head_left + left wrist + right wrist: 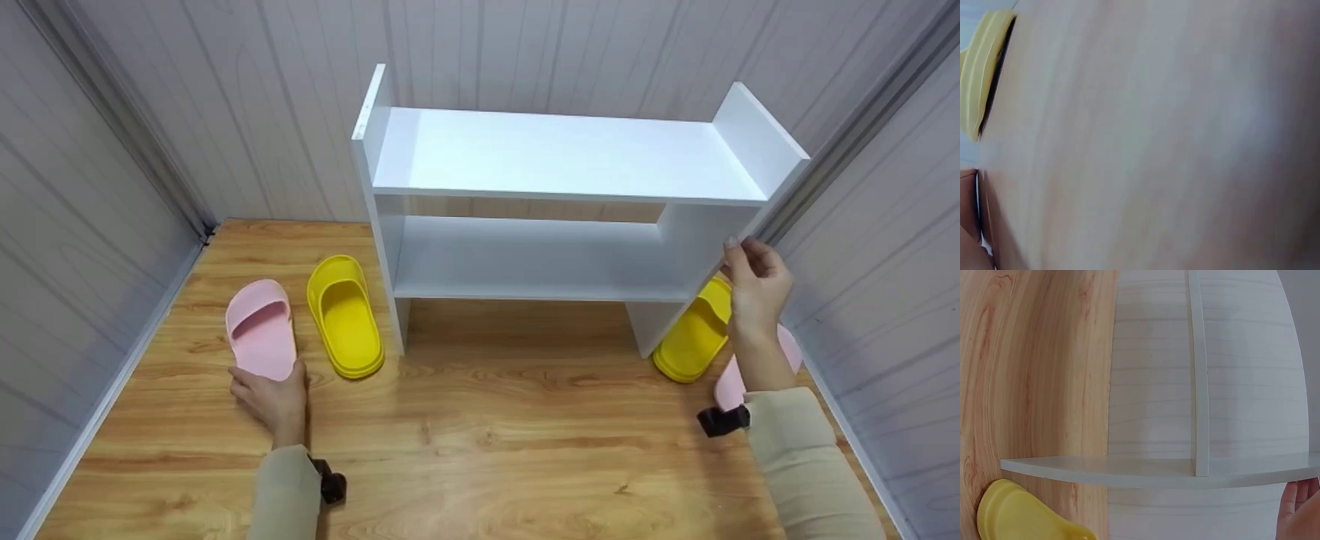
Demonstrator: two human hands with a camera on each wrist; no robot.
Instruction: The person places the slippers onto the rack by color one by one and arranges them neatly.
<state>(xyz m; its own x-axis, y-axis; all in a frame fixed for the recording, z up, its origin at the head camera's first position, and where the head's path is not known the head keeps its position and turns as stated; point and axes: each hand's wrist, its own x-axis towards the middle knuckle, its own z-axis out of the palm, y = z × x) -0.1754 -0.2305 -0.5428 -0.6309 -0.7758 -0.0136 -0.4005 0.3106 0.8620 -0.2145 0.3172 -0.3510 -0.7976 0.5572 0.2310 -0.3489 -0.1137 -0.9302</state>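
At the left, my left hand (271, 399) grips the heel end of a pink slipper (262, 334). A yellow slipper (346, 319) stands just right of it and shows at the edge of the left wrist view. My right hand (759, 289) is raised beside the right side panel of a white shelf (544, 259), fingers loosely curled with nothing seen in them; I cannot tell whether they touch the panel. Below it sit another yellow slipper (686, 345) and another pink slipper (731, 382), both partly hidden by the hand and forearm.
The two-level shelf stands on a wood-patterned floor (480, 450) against the back wall (300, 97). Pale walls close in the left and right sides. The right pair of slippers lies between the shelf's side panel and the right wall (892, 285).
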